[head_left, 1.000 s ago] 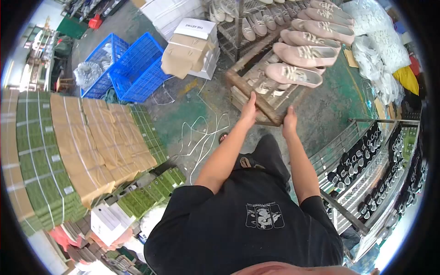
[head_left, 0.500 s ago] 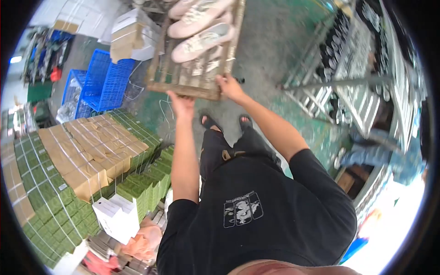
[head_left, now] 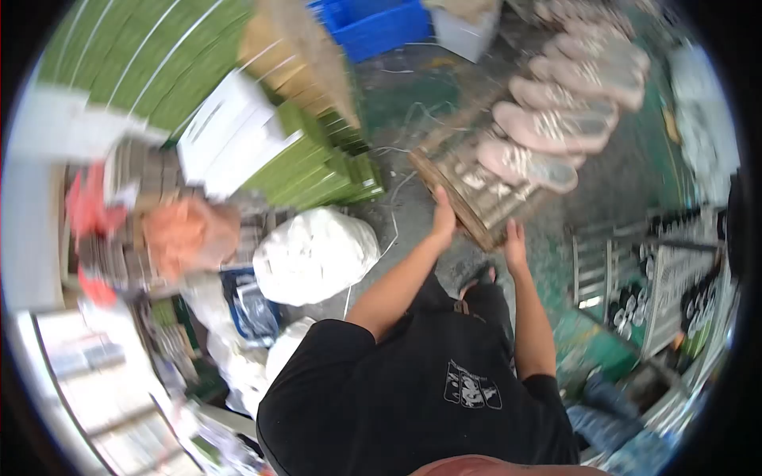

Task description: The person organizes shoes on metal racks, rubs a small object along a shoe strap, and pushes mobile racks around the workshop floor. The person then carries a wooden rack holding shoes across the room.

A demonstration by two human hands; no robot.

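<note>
A slatted wooden tray [head_left: 456, 200] is held out in front of me by its near end. My left hand [head_left: 444, 216] is closed on the near left part of its frame. At the near right corner my right hand [head_left: 516, 244] grips the same tray, its fingers partly hidden behind the wood. Rows of pale pink sneakers [head_left: 556, 127] with white laces lie on the slats and stretch toward the far end. Bare slats show at the near end. Motion blurs the far shoes.
Green boxes [head_left: 313, 155], a white box [head_left: 230, 135] and brown-paper-topped stacks stand left. A white sack [head_left: 316, 255] sits on the floor near a loose cord [head_left: 394, 218]. A blue crate [head_left: 373, 28] is at the back. Metal racks [head_left: 667, 293] with dark shoes stand right.
My view and body have turned, so the tray appears further right and tilted diagonally. Both hands keep their hold on it. The white sack and window side have come into view at left.
</note>
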